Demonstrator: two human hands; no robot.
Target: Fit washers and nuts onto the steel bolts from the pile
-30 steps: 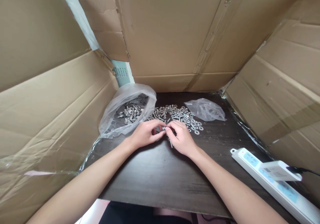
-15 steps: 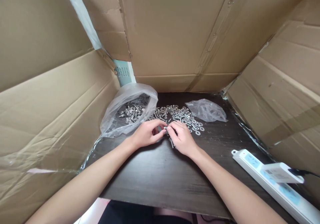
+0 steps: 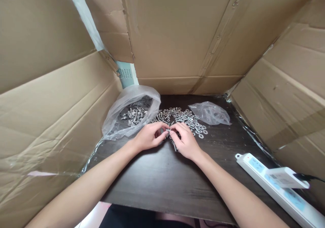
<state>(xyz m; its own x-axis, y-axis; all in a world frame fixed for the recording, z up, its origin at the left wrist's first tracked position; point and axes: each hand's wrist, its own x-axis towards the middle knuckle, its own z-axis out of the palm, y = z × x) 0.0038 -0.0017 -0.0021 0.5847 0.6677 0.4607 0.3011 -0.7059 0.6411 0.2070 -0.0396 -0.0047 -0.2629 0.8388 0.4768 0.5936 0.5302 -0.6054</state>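
My left hand (image 3: 150,136) pinches a small shiny bolt (image 3: 168,130) between thumb and forefinger. Fingertip to fingertip with it, my right hand (image 3: 185,141) also closes on the bolt; whether a nut or washer sits on it is too small to tell. Below the right fingers a few metal bolts (image 3: 175,146) lie on the table, partly hidden. Just beyond both hands spreads a pile of loose bolts, nuts and washers (image 3: 189,119). To the left, an open clear plastic bag (image 3: 114,119) holds many metal fasteners (image 3: 135,115).
A crumpled clear bag (image 3: 210,112) lies behind the pile on the right. Along the right side of the dark table (image 3: 152,184) runs a white power strip (image 3: 274,190) with a plugged-in charger (image 3: 286,178). Cardboard walls (image 3: 177,31) enclose the left, back and right.
Both hands stay in nearly the same place. The right fingers have shifted slightly around the bolt, which shows a little more between the fingertips.
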